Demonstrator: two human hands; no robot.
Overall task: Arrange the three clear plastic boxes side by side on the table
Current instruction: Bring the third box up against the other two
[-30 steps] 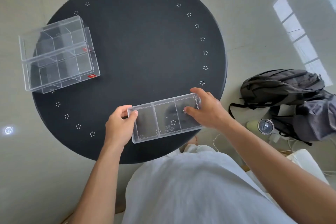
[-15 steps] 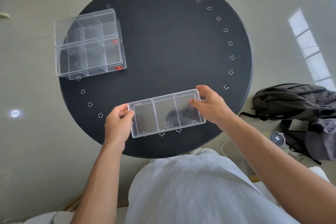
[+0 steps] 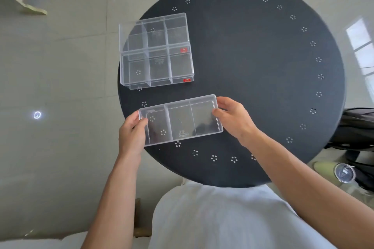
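Head view, looking straight down: a clear three-compartment box point(image 3: 180, 119) is gripped at both short ends, the left hand point(image 3: 132, 133) pinching its left end and the right hand point(image 3: 234, 117) clamped on its right end. Whether it's resting on the round black table point(image 3: 263, 70) or held just above it can't really be told. It's positioned near the table's front-left edge. Two more clear boxes, the far box point(image 3: 154, 31) and the near box point(image 3: 157, 67), are parked side by side and touching, just beyond the held one, at the table's left edge. A dark backpack point(image 3: 358, 127) is seen on the floor at the right.
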